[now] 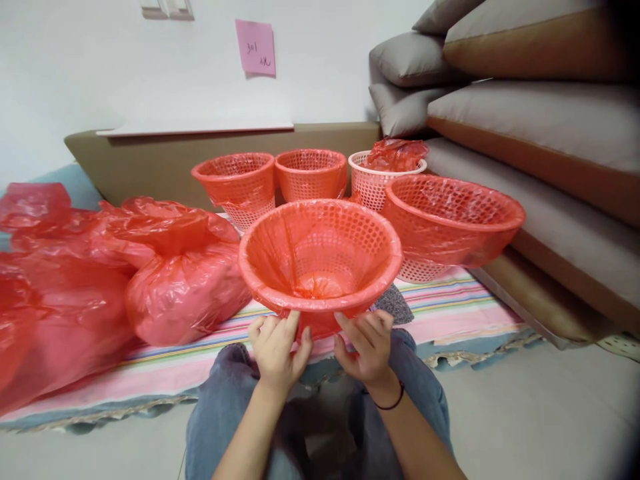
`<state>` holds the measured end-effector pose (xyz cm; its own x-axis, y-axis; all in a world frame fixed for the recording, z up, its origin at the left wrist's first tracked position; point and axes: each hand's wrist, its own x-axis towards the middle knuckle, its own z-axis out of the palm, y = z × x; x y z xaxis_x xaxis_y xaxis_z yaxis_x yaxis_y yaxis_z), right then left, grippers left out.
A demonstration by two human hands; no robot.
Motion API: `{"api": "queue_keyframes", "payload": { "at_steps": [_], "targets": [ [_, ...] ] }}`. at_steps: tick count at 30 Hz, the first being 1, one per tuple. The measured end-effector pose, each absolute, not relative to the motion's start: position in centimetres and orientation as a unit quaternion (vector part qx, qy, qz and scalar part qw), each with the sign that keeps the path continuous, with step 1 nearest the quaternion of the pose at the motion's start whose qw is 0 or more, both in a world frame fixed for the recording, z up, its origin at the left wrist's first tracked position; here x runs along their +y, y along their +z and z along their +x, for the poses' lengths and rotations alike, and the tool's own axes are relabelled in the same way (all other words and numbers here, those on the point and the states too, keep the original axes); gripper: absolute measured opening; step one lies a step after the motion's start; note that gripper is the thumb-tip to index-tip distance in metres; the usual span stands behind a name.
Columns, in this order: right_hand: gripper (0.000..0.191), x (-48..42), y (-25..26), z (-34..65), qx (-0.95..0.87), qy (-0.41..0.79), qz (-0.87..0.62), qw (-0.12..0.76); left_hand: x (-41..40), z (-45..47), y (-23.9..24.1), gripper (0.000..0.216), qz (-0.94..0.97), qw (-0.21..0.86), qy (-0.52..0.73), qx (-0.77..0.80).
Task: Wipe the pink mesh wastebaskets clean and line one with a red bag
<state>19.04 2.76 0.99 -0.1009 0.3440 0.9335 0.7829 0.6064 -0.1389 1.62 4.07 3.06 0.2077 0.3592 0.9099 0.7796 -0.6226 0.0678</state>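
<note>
A plastic basket (320, 257) with a perforated wall stands right in front of me, lined with a thin red plastic bag (270, 257) folded over its rim. At its near side, my left hand (279, 347) has the index fingertip at the bag just under the rim, thumb held apart and the other fingers curled. To the right, my right hand (365, 347), with a dark band on the wrist, mirrors this pose, its index fingertip at the same folded edge. Neither hand visibly grips the bag. The basket's lower front is partly hidden.
Behind stand more red-lined baskets (235, 170), and a pale basket (370, 190) with a crumpled red bag (395, 157). A larger lined basket (450, 220) is at right. Full red bags (187, 293) lie left on the striped cloth (165, 373). Cushions (540, 127) are stacked right.
</note>
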Motion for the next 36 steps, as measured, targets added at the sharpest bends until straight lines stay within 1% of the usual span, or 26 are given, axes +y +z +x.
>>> {"api": "queue_keyframes", "payload": {
  "at_steps": [4,12,17,20,25,28,30,34,36],
  "targets": [
    [0.020,3.1,1.2,18.8,-0.702,-0.193,-0.404,0.554,3.9,1.5,2.9,0.033,-0.754,0.200,-0.497,-0.379],
    [0.020,3.3,1.1,17.8,-0.703,-0.185,-0.400,0.559,3.8,1.7,3.0,0.035,-0.789,0.188,-0.481,-0.333],
    [0.017,3.3,1.1,17.7,-0.702,-0.167,-0.411,0.558,3.8,1.8,2.8,0.038,-0.784,0.203,-0.470,-0.352],
    [0.024,3.5,1.0,18.3,-0.684,-0.144,-0.434,0.568,4.0,1.4,2.5,0.045,-0.764,0.202,-0.476,-0.386],
    [0.048,4.1,0.7,19.7,-0.640,-0.147,-0.461,0.598,4.5,0.7,2.4,0.054,-0.734,0.197,-0.505,-0.409],
    [0.051,4.3,0.7,20.0,-0.631,-0.154,-0.461,0.605,4.6,0.6,2.4,0.057,-0.729,0.192,-0.512,-0.412],
    [0.048,4.1,0.8,19.9,-0.642,-0.153,-0.452,0.600,4.6,0.7,2.4,0.056,-0.731,0.189,-0.509,-0.414],
    [0.031,3.7,1.0,18.9,-0.682,-0.148,-0.441,0.564,4.4,0.9,2.5,0.052,-0.738,0.183,-0.504,-0.410],
    [0.029,3.6,1.0,18.5,-0.686,-0.143,-0.443,0.559,4.4,0.9,2.6,0.052,-0.738,0.185,-0.506,-0.406]
  ]
}}
